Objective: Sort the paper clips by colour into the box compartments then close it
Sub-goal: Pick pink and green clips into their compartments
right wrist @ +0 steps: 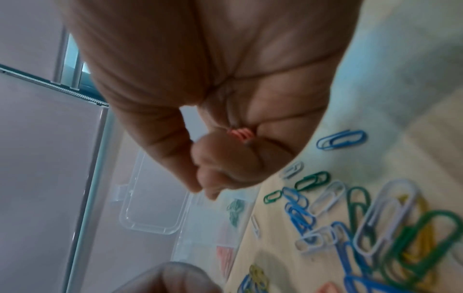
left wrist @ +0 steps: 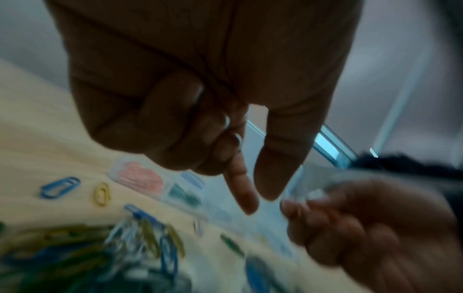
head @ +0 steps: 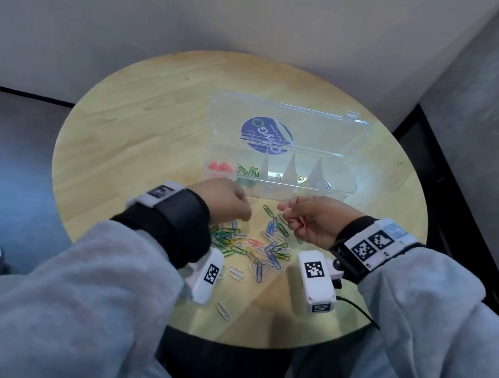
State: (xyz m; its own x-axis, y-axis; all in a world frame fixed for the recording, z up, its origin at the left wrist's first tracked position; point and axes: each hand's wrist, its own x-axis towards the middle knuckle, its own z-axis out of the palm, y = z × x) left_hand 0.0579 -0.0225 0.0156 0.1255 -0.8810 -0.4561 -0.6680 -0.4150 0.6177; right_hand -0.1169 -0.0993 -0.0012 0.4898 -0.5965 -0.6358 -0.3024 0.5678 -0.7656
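Round pale-wood surface (head: 144, 121) set against a corner of two walls. Clear plastic compartment box (head: 278, 173) at its middle, lid (head: 289, 125) standing open behind the tray, a blue round sticker (head: 265, 134) showing through the lid. Leftmost compartment holds red paper clips (head: 220, 167); the next one to the right holds green paper clips (head: 247, 171); a few clips lie in the compartments further right, colours hard to read. Loose pile of mixed paper clips (head: 254, 245) — blue, green, yellow, white, a few red — spread on the surface just in front of the box, between the two wrists; one white clip (head: 223, 310) lies apart, nearer the person. Right hand (head: 316, 221) hovers over the pile's right edge, fingers curled around a small bunch of red clips (right wrist: 239, 133) (head: 299, 221), thumb and forefinger tips close together. Left hand (head: 225, 201) hovers over the pile's left edge, three fingers curled into the palm, forefinger (left wrist: 241, 190) and thumb extended downward with tips near each other; nothing visible between them. Both hands just short of the box's front wall. Grey sleeves, marker-tagged wrist units on both arms.
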